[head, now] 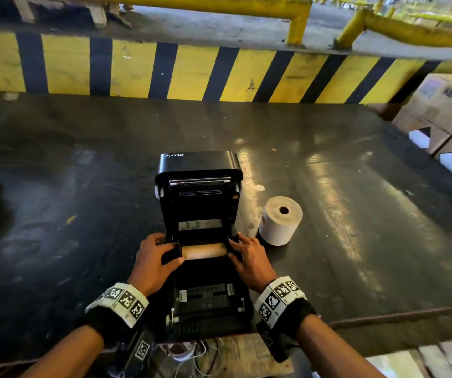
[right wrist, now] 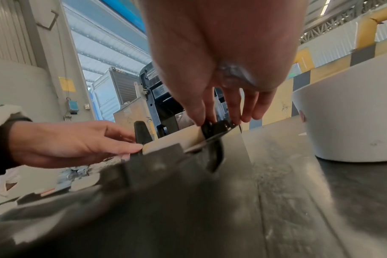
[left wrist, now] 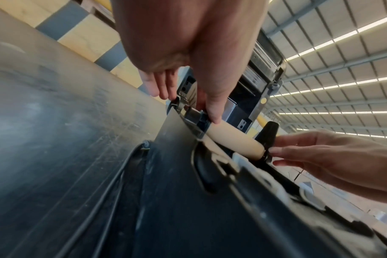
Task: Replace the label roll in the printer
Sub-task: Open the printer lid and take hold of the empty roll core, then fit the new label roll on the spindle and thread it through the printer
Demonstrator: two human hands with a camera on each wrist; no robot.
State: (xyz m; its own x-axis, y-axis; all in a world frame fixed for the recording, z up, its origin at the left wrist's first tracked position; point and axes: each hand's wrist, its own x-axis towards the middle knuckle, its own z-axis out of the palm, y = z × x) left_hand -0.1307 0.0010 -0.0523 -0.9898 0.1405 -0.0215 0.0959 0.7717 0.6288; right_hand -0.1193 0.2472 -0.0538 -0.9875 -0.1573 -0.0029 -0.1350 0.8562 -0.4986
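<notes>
A black label printer (head: pixel 200 165) stands on the dark table (head: pixel 83 186) with its lid raised. In its roll bay an empty brown cardboard core (head: pixel 203 251) (left wrist: pixel 234 139) lies crosswise between two black roll guides. My left hand (head: pixel 171 249) (left wrist: pixel 188 104) pinches the left guide (right wrist: pixel 141 132), thumb tip against the core's left end. My right hand (head: pixel 234 246) (right wrist: pixel 219 120) pinches the right guide (left wrist: pixel 267 132), thumb inside and fingers outside. A full white label roll (head: pixel 281 222) (right wrist: pixel 347 118) stands on end just right of the printer, untouched.
A yellow-and-black striped barrier (head: pixel 192 75) runs along the far edge of the table. Cardboard boxes (head: pixel 443 113) are stacked at the right. White cables (head: pixel 205 358) and a wooden board lie under the table's near edge, below the printer.
</notes>
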